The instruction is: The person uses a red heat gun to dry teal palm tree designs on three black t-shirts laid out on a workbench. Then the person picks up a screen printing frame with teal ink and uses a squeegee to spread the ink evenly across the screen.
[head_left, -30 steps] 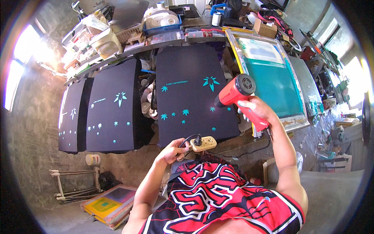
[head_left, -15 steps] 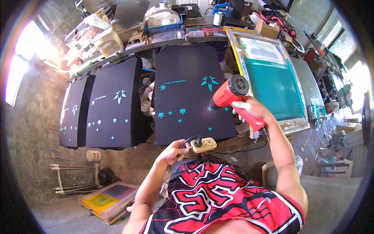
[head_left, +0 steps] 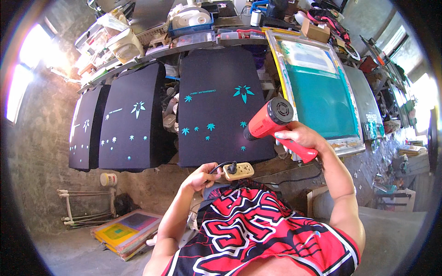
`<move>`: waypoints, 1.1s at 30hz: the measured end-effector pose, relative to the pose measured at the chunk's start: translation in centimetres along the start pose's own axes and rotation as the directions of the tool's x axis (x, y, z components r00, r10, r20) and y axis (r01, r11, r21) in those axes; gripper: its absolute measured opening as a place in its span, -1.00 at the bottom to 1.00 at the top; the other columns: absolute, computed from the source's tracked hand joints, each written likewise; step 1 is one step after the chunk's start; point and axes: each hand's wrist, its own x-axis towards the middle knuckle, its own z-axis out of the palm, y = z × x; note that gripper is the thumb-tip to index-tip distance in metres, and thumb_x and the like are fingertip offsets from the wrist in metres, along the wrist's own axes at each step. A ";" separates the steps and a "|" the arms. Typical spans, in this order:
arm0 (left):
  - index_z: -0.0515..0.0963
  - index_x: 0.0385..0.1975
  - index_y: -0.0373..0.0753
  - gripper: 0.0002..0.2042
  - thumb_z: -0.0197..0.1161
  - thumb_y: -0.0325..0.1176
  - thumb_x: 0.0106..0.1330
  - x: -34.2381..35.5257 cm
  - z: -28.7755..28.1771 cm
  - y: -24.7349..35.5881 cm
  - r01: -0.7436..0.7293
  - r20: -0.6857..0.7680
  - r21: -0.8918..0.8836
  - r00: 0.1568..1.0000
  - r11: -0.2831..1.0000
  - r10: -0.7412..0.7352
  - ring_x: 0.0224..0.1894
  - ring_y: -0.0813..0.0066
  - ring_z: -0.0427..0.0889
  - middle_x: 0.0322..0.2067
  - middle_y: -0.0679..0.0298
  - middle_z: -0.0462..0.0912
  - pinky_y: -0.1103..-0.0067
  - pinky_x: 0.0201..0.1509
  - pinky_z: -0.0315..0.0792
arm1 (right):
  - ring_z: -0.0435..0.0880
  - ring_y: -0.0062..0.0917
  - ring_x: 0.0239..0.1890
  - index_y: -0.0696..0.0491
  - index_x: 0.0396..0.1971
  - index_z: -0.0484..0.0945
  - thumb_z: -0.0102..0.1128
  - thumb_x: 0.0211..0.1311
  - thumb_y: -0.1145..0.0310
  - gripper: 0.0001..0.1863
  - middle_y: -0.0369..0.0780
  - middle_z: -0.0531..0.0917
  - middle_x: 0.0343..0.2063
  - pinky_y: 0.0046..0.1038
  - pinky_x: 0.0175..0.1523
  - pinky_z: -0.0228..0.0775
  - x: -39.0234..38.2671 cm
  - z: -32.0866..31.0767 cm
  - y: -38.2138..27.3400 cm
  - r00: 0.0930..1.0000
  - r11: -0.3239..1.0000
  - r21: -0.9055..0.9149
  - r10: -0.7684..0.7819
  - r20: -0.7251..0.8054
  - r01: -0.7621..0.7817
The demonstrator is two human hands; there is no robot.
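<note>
My right hand is closed around the handle of a red heat gun with a black nozzle and a round black vent. The nozzle points down and left, over the lower right of a black shirt stretched flat on a board. Teal leaf prints and a thin line of lettering mark the cloth. Near the shirt's front edge, my left hand grips the cord end of a beige power strip. A black plug sits in one of its sockets.
Two more printed black shirts lie on boards to the left. On the right rests a screen-printing frame with teal ink. Behind, a cluttered shelf holds a blue basket. Stacked frames lie on the floor at left.
The heat gun has come slightly nearer to me over the shirt's lower right. The view has shifted a little. Both hands keep their holds.
</note>
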 end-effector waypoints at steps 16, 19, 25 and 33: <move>0.45 -0.24 -0.23 -0.85 0.29 -0.53 0.31 0.6 0.5 0.3 0.000 -0.009 0.022 1.000 1.000 0.000 -0.66 0.72 0.31 -0.42 0.42 0.46 0.72 -0.63 0.16 | 0.63 -0.57 -0.45 0.10 -0.01 0.59 0.24 0.31 -0.01 -0.52 -0.26 0.67 -0.36 -0.45 -0.30 0.49 -0.2 -4.2 1.7 0.970 0.998 -0.054 0.017 -0.241 -0.031; 0.45 -0.25 -0.23 -0.85 0.30 -0.52 0.31 0.7 0.7 0.4 -0.016 -0.007 0.006 1.000 1.000 0.016 -0.67 0.72 0.32 -0.43 0.43 0.46 0.72 -0.62 0.16 | 0.60 -0.59 -0.32 0.10 0.04 0.59 0.24 0.31 0.01 -0.50 -0.27 0.68 -0.29 -0.47 -0.17 0.44 -0.3 -4.5 1.8 0.972 0.995 -0.054 0.067 -0.223 -0.081; 0.46 -0.24 -0.22 -0.86 0.30 -0.51 0.32 0.7 0.5 1.2 -0.015 -0.005 0.008 1.000 1.000 0.015 -0.67 0.71 0.32 -0.48 0.45 0.44 0.72 -0.63 0.15 | 0.66 -0.54 -0.51 0.09 -0.11 0.60 0.25 0.30 -0.03 -0.54 -0.25 0.67 -0.43 -0.46 -0.39 0.52 3.0 -5.0 2.0 0.966 0.993 0.105 -0.027 -0.256 0.055; 0.46 -0.25 -0.23 -0.87 0.29 -0.53 0.33 0.6 0.8 1.4 -0.070 -0.022 -0.016 0.997 0.997 0.070 -0.64 0.71 0.34 -0.42 0.42 0.47 0.71 -0.62 0.17 | 0.65 -0.57 -0.54 0.14 -0.03 0.53 0.20 0.37 0.03 -0.54 -0.24 0.67 -0.44 -0.51 -0.44 0.55 12.5 -6.4 -1.7 0.907 0.915 0.299 -0.138 -0.397 0.270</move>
